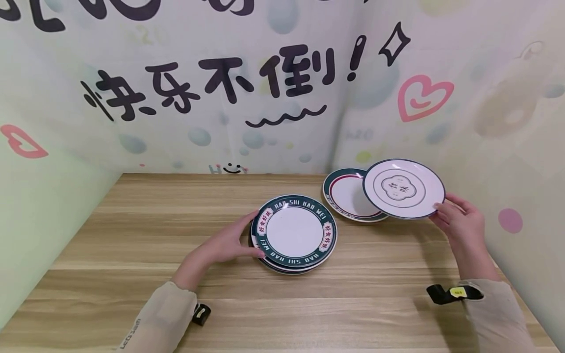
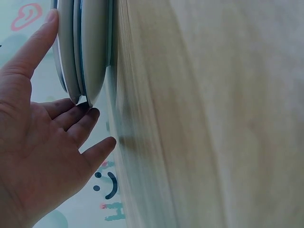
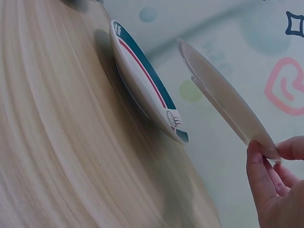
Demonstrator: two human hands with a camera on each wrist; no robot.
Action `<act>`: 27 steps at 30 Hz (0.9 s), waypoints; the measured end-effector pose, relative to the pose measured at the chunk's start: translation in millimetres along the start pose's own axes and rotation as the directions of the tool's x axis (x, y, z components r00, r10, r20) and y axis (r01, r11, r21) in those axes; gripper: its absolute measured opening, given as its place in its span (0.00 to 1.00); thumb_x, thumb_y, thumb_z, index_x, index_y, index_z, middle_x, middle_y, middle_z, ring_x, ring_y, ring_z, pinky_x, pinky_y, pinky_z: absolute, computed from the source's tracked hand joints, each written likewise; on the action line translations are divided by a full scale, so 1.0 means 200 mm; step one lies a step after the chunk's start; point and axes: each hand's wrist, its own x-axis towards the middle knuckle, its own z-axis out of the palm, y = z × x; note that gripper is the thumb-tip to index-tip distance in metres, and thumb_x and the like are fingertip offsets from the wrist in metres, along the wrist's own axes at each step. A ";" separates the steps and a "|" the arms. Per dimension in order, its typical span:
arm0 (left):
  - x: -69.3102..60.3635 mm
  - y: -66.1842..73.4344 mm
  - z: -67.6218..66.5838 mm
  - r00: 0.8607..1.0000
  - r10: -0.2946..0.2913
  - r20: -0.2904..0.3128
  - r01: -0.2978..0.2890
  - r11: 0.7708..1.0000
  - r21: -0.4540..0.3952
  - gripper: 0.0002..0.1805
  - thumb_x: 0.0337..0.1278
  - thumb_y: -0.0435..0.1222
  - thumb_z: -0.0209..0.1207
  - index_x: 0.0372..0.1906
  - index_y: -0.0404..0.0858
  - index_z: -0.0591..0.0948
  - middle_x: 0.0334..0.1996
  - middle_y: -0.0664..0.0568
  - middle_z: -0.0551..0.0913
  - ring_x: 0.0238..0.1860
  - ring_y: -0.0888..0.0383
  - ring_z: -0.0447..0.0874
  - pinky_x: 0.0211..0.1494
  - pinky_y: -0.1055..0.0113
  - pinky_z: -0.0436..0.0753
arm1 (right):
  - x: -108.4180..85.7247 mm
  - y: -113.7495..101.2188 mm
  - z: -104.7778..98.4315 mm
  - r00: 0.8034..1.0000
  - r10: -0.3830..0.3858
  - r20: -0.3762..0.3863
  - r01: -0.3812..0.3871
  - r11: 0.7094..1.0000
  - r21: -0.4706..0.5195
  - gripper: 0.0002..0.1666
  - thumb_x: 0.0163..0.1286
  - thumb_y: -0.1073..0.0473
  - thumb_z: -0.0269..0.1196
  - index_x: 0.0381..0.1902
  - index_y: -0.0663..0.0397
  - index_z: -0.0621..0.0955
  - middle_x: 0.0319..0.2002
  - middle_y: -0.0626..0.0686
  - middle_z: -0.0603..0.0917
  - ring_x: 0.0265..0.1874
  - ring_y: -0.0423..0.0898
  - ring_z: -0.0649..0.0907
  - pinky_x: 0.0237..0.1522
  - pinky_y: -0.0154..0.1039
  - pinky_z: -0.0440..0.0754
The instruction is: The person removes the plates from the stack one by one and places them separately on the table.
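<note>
Two hands are at work, and we see the right hand (image 1: 463,220) pinching the edge of a white plate (image 1: 403,189) between thumb and fingers, up off the table (image 1: 110,245). Leftward of those fingertips, lower and apart from the held plate, sits a green-rimmed plate (image 1: 348,193) with a red ring. Over at the left hand (image 1: 229,242), thumb and fingers spread wide, touching the rims of a stack of plates (image 1: 295,233); we see no tight grip there. We judge the step in hand as handling one plate aloft; the next move calls for a firm pinch, since support comes from one side. Everything round looks like smooth glazed ceramic, the held piece thin-edged with a flower-shaped badge, above streaky wood grain.
</note>
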 end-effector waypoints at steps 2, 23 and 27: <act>0.00 0.00 0.00 1.000 0.003 0.000 -0.003 1.000 0.002 0.63 0.44 0.58 0.74 0.80 0.41 0.52 0.79 0.41 0.55 0.79 0.40 0.54 0.79 0.43 0.59 | 0.00 0.00 -0.01 1.000 -0.002 -0.007 0.002 1.000 0.008 0.16 0.64 0.78 0.62 0.39 0.51 0.81 0.25 0.50 0.88 0.22 0.44 0.88 0.28 0.36 0.89; 0.01 -0.01 0.01 1.000 0.012 -0.008 -0.012 1.000 -0.005 0.62 0.43 0.57 0.74 0.80 0.42 0.53 0.78 0.41 0.57 0.78 0.40 0.55 0.79 0.42 0.59 | 0.03 0.00 -0.06 0.998 0.005 -0.063 0.000 0.997 0.079 0.17 0.63 0.80 0.60 0.38 0.53 0.80 0.23 0.52 0.87 0.21 0.45 0.88 0.26 0.37 0.89; 0.01 -0.01 0.01 1.000 0.006 -0.007 -0.006 1.000 -0.004 0.62 0.43 0.57 0.74 0.80 0.43 0.53 0.78 0.41 0.57 0.78 0.40 0.55 0.79 0.42 0.59 | 0.03 0.00 -0.06 0.997 0.010 -0.077 -0.004 0.997 0.076 0.18 0.62 0.81 0.61 0.38 0.53 0.80 0.23 0.51 0.87 0.21 0.44 0.88 0.26 0.37 0.89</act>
